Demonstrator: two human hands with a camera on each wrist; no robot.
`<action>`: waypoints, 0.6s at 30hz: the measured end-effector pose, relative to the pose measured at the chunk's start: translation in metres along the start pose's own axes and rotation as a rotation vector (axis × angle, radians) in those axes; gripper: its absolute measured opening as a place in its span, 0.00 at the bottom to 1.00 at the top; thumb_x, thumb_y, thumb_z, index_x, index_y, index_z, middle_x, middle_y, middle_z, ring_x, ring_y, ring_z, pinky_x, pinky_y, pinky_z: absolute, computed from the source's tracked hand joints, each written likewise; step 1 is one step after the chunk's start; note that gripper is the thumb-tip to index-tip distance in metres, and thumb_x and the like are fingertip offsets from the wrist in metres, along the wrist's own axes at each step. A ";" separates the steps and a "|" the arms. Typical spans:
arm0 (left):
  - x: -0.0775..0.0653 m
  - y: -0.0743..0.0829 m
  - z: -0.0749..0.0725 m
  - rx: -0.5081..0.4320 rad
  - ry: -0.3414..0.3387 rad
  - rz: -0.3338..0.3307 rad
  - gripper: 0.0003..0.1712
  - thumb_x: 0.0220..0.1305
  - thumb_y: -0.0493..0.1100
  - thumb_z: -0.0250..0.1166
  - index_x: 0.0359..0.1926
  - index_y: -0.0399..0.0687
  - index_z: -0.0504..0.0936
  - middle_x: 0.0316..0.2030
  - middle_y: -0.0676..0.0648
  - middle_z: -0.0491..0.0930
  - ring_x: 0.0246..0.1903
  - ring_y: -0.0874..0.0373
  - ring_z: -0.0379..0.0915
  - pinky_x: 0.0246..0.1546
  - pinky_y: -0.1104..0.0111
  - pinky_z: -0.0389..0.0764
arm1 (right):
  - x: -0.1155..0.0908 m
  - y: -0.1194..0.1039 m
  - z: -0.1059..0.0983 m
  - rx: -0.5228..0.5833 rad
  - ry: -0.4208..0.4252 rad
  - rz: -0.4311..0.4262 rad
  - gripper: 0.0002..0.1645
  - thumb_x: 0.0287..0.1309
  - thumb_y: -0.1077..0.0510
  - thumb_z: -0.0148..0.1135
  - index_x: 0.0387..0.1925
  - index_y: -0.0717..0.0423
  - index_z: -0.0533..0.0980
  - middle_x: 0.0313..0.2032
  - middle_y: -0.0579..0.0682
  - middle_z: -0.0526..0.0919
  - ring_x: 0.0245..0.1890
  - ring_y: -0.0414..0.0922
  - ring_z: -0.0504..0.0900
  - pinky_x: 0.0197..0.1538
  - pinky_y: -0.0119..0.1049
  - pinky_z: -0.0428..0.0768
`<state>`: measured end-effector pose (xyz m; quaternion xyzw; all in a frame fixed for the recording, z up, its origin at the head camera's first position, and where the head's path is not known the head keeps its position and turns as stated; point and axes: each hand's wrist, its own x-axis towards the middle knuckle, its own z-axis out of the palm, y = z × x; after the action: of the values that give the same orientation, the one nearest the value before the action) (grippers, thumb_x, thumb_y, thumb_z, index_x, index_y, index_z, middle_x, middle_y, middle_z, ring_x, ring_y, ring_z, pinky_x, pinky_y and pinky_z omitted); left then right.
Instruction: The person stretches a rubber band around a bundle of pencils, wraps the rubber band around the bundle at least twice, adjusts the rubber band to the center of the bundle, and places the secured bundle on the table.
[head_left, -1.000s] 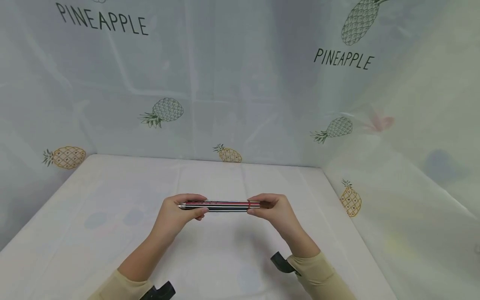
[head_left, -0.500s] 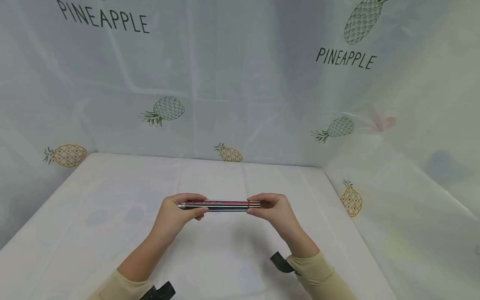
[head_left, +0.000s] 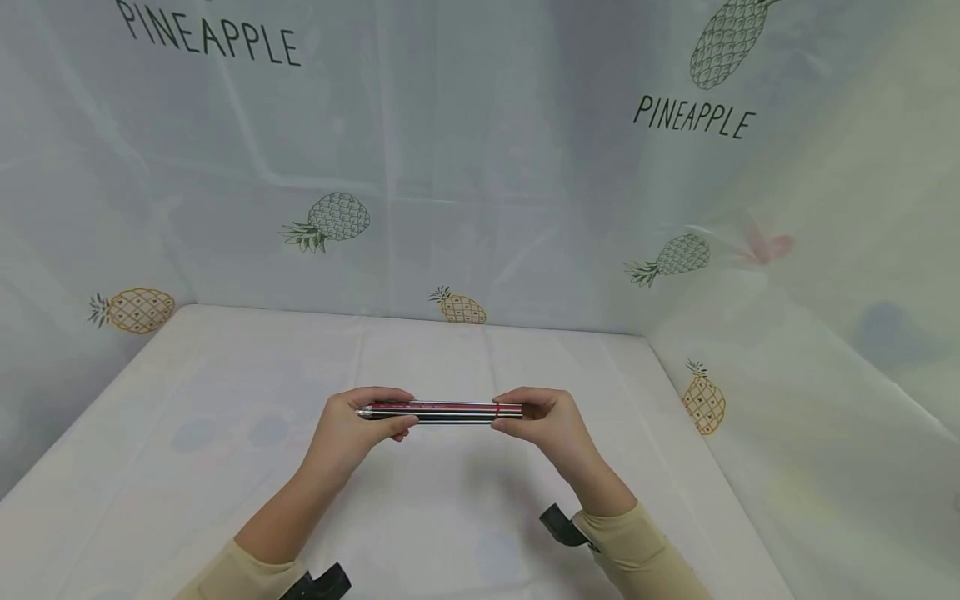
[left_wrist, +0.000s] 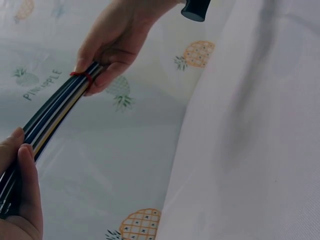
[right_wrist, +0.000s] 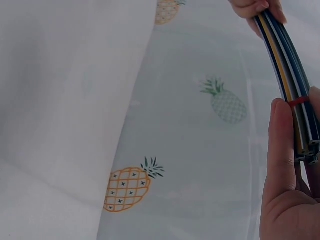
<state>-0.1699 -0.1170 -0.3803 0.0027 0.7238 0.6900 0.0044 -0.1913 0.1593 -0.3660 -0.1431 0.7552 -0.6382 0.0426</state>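
Note:
A bundle of striped pencils (head_left: 453, 412) is held level above the table, dark with white, red and yellow lines. My left hand (head_left: 352, 432) grips its left end, where pointed tips show, thumb in front and fingers behind. Around the other end, my right hand (head_left: 551, 423) pinches the bundle close to a red elastic band (right_wrist: 299, 101). The band circles the pencils just beside the right fingertips. Flat cut ends (right_wrist: 307, 155) of several pencils show in the right wrist view. The palm-side fingers are partly hidden behind the bundle.
A white cloth covers the table (head_left: 450, 508) beneath both hands. Pineapple-printed sheets (head_left: 465, 167) hang behind and at the sides. Dark camera mounts (head_left: 564, 525) sit at both wrists, by the beige sleeves (head_left: 637, 542).
The head view has shifted very slightly. Both hands keep their hold on the pencil bundle in nearly the same place.

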 end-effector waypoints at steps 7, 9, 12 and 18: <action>-0.001 0.001 0.006 -0.024 -0.022 0.025 0.21 0.44 0.37 0.80 0.43 0.41 0.87 0.34 0.42 0.85 0.27 0.49 0.83 0.38 0.65 0.81 | 0.003 0.000 0.008 -0.048 -0.005 0.001 0.17 0.43 0.65 0.78 0.39 0.62 0.85 0.36 0.51 0.86 0.32 0.43 0.81 0.36 0.33 0.79; -0.001 0.002 0.009 -0.034 -0.035 0.034 0.22 0.44 0.37 0.80 0.43 0.41 0.87 0.34 0.42 0.85 0.27 0.49 0.82 0.38 0.64 0.81 | 0.004 -0.001 0.011 -0.068 -0.017 0.000 0.17 0.42 0.63 0.79 0.39 0.60 0.86 0.36 0.51 0.86 0.32 0.44 0.81 0.37 0.34 0.80; -0.002 0.002 0.011 -0.040 -0.026 0.042 0.21 0.43 0.37 0.80 0.42 0.41 0.87 0.33 0.42 0.85 0.26 0.49 0.82 0.38 0.64 0.82 | 0.004 -0.002 0.012 -0.081 -0.033 0.004 0.19 0.42 0.62 0.80 0.40 0.57 0.86 0.38 0.51 0.86 0.34 0.45 0.82 0.38 0.35 0.80; -0.006 -0.001 0.011 -0.020 -0.012 0.017 0.20 0.43 0.38 0.80 0.42 0.43 0.88 0.31 0.42 0.85 0.26 0.49 0.82 0.38 0.65 0.80 | 0.000 -0.002 0.004 -0.139 -0.137 -0.040 0.24 0.45 0.61 0.78 0.48 0.52 0.83 0.46 0.50 0.84 0.39 0.46 0.83 0.39 0.35 0.80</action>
<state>-0.1638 -0.1056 -0.3820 0.0130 0.7166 0.6973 0.0030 -0.1896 0.1555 -0.3649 -0.2041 0.7901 -0.5737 0.0711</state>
